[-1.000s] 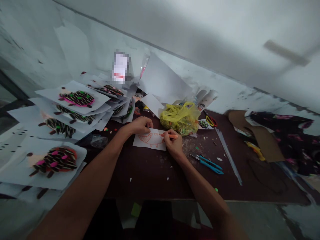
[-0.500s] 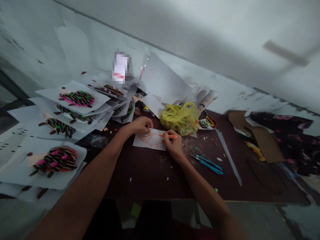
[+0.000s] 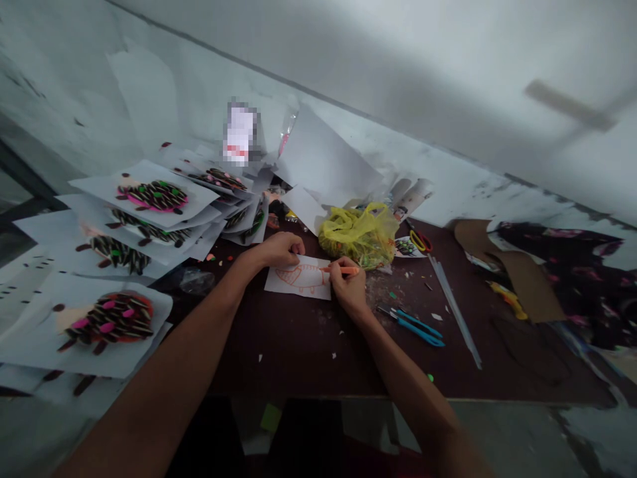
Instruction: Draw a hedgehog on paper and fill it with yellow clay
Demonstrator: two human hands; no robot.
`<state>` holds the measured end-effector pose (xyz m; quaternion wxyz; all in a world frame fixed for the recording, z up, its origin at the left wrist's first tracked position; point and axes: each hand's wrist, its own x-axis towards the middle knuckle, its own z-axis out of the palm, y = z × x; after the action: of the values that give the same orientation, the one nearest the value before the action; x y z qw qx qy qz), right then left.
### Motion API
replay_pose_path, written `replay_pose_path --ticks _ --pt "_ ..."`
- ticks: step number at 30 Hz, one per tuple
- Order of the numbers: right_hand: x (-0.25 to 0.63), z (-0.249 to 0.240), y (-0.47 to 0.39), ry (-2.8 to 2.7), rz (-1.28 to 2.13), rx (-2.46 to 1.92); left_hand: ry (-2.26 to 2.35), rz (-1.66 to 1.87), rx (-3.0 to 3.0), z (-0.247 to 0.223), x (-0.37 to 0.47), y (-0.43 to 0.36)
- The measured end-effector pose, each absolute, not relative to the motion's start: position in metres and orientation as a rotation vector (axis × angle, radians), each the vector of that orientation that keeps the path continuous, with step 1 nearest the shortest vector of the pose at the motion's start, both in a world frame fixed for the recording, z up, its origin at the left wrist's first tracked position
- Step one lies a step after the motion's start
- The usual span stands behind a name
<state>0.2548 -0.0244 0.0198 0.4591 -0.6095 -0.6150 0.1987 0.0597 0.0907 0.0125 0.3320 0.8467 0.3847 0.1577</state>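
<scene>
A small white sheet of paper (image 3: 311, 289) lies flat on the dark table, bearing an orange line drawing of a rounded animal-like shape with short legs. At its upper left corner rests my left hand (image 3: 283, 249), fingers curled and thumb pressed to the paper. My right hand (image 3: 349, 287) pinches an orange marker (image 3: 348, 270), its tip at the right end of the drawing. Behind the paper sits a yellow plastic bag (image 3: 358, 236) with mixed bits inside. Blue-handled thread snips (image 3: 415, 326) lie right of my right hand.
Stacks of sheets with hedgehog pictures (image 3: 154, 196) fill the left side. A phone (image 3: 241, 133) with blurred screen leans on the wall. Scissors (image 3: 421, 241), clear sticks (image 3: 455, 312), a yellow-handled tool (image 3: 508, 300), brown cardboard (image 3: 527, 282) and dark flowered cloth (image 3: 572, 265) lie to the right.
My right hand has shifted slightly right with the marker, and a further orange line shows near the drawing's right end. My left hand stays in place.
</scene>
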Motion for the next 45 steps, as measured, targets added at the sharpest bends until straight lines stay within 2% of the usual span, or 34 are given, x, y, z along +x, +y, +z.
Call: replay_pose_path --ticks 21,45 --pt "0.258 0.018 -0.023 -1.603 0.370 -1.598 0.993 0.426 2.215 0.010 0.060 0.092" --pt "0.236 0.022 -0.031 -1.632 0.642 -1.403 1.020 0.378 2.164 0.014 0.060 0.089"
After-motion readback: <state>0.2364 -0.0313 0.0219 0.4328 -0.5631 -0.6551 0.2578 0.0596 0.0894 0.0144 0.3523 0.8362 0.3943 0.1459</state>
